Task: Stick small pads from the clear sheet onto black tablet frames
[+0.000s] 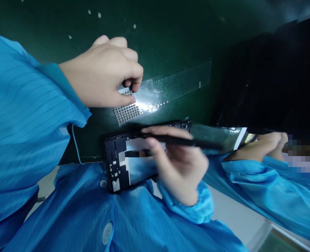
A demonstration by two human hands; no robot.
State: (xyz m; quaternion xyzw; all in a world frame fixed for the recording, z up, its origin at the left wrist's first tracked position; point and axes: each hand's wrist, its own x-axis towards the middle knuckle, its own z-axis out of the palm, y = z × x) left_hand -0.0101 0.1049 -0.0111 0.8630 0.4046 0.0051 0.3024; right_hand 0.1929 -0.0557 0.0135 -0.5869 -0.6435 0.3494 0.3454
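Observation:
My left hand is over a clear plastic sheet with rows of small grey square pads. Its fingers are curled, and thumb and forefinger come close together at the pads; anything between them is too small to make out. In my right hand, blurred by motion, is a slim black tool that looks like tweezers, gripped between thumb and fingers. Beneath that hand lies an opened black device housing, like a phone or tablet, with a silvery inner plate and a dark flat strip. The hand covers part of it.
Several small pale bits lie scattered on the dark green tabletop. A large black covering or bag fills the right side. Beside me, a co-worker's hand and blue sleeve show. A thin blue cord hangs near my left cuff.

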